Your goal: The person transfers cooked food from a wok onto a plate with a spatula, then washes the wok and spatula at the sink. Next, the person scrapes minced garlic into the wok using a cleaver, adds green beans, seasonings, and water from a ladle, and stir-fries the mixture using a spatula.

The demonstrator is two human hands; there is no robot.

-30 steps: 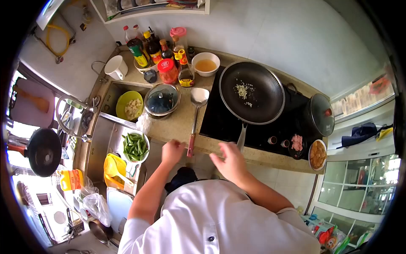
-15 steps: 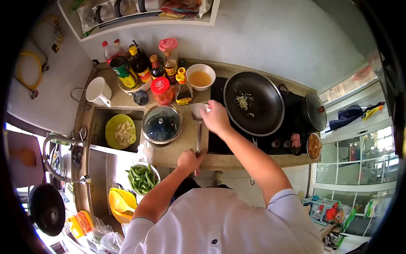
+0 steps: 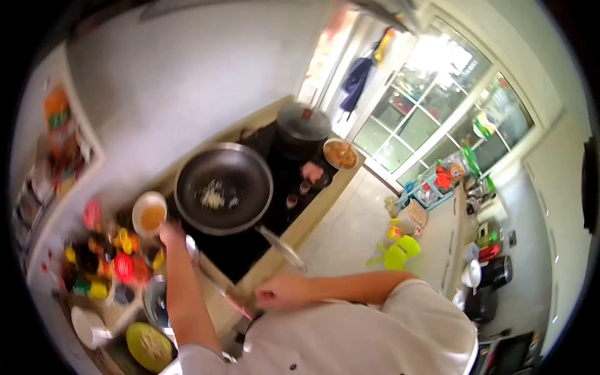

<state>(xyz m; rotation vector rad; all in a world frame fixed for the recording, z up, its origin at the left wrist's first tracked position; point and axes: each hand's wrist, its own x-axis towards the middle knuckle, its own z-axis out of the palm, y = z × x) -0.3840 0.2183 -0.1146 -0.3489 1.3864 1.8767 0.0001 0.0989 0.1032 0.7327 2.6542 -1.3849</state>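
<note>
My left hand (image 3: 170, 232), smeared by motion, is at the near rim of a white bowl (image 3: 142, 205) of yellowish-brown liquid. Whether it grips the rim cannot be told. Below my right hand's forearm line, at the counter's front edge, my right hand (image 3: 272, 292) is curled shut with nothing visible in it. Between the two hands a metal ladle (image 3: 215, 284) with a reddish handle end lies on the counter. The black frying pan (image 3: 240, 181) on the cooktop contains chopped white bits (image 3: 213, 197), and its handle (image 3: 282, 247) points toward me.
Sauce bottles and a red-lidded jar (image 3: 124, 267) crowd the left counter, near a white mug (image 3: 90, 327) and a green bowl (image 3: 149, 350). A lidded pot (image 3: 303, 128), a bowl of brown food (image 3: 340, 154) and pink meat (image 3: 311, 172) are at the right. Glass doors stand beyond.
The view has swung right. My left hand has left the ladle handle and reached to the white bowl. My right hand has drawn back from the ladle head to near my body.
</note>
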